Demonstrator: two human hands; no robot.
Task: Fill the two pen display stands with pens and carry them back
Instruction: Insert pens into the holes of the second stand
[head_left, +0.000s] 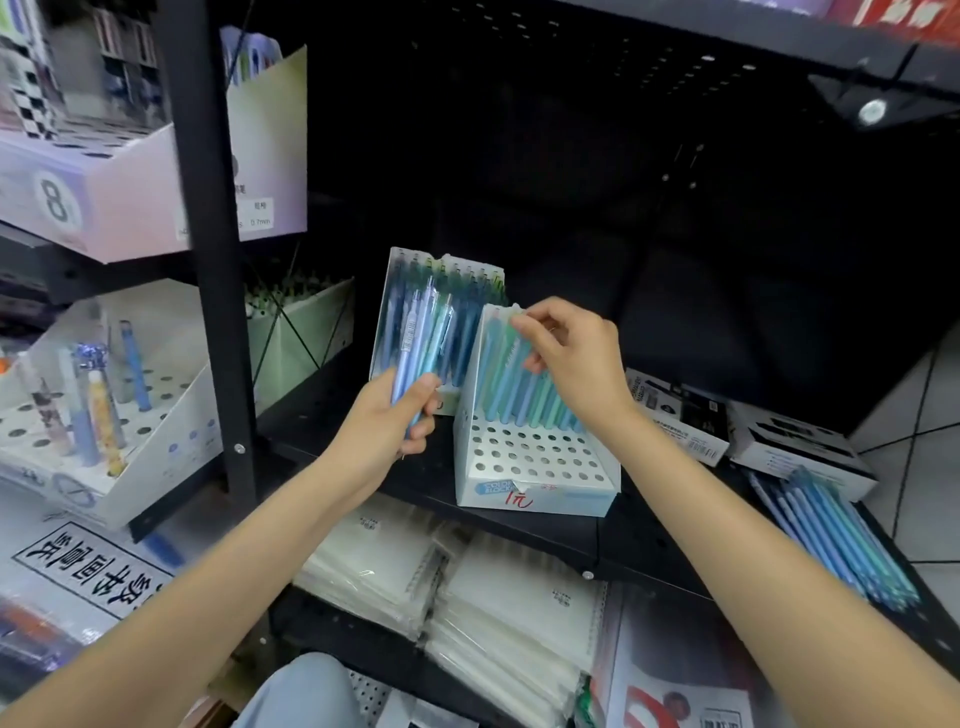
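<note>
Right now the left hand (400, 410) grips a bunch of blue pens (421, 353), held upright like a little bouquet so the next one is easy to pull out. The right hand (566, 353) pinches the top of one green pen (511, 338) and seems to be guiding it down into a hole in the front pen stand (530, 467). That stand sits on the black shelf (649, 540), with its back rows full and its front holes bare. I think they fill it from the back so the hand never bumps pens already standing. Just behind it, the second pen stand (441, 291) looks full. More loose pens (841, 540) lie at the right end of the shelf, within reach.
</note>
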